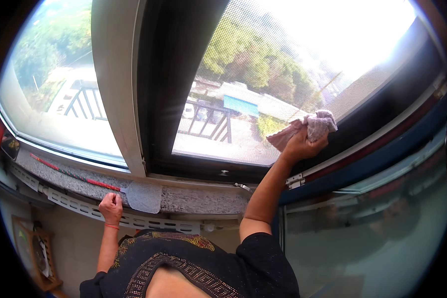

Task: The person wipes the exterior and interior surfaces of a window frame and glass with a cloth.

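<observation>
My right hand (306, 144) is closed on a bunched pinkish-grey cloth (320, 124), raised against the lower right part of a mesh window screen (264, 70). Part of the cloth spreads left over the mesh near the dark frame (208, 164). Low on the left, my left hand (111, 205) is curled at the edge of the speckled stone windowsill (205, 199), and nothing is seen in it. Just above that hand lies a fly swatter (144, 196) with a pale mesh head and a red and dark patterned handle, flat on the sill.
A radiator (74, 203) runs below the sill. Left of the screen is a glass pane (63, 93) behind a light frame post (115, 74). An open window sash with glass (357, 238) stands at the right. A wooden rack (41, 257) is at the lower left.
</observation>
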A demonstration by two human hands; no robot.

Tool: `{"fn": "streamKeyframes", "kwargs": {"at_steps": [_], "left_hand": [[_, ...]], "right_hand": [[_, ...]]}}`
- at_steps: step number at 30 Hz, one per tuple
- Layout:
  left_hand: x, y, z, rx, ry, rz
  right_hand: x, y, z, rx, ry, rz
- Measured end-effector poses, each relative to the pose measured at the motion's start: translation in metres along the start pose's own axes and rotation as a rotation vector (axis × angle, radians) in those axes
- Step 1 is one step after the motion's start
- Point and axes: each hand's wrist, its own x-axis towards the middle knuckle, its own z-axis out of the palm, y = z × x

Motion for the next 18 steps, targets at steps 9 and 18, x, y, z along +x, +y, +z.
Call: {"fn": "streamKeyframes", "kwargs": {"at_steps": [9,18], "left_hand": [[-0.001,0.004,-0.001,-0.002,-0.001,-0.028],[0.002,0.007,-0.003,-0.006,0.025,-0.009]], "right_hand": [[0.009,0.017,-0.005,-0.068,0.033,0.064],[-0.002,-0.092,0.007,0.144,-0.115,-0.072]]}}
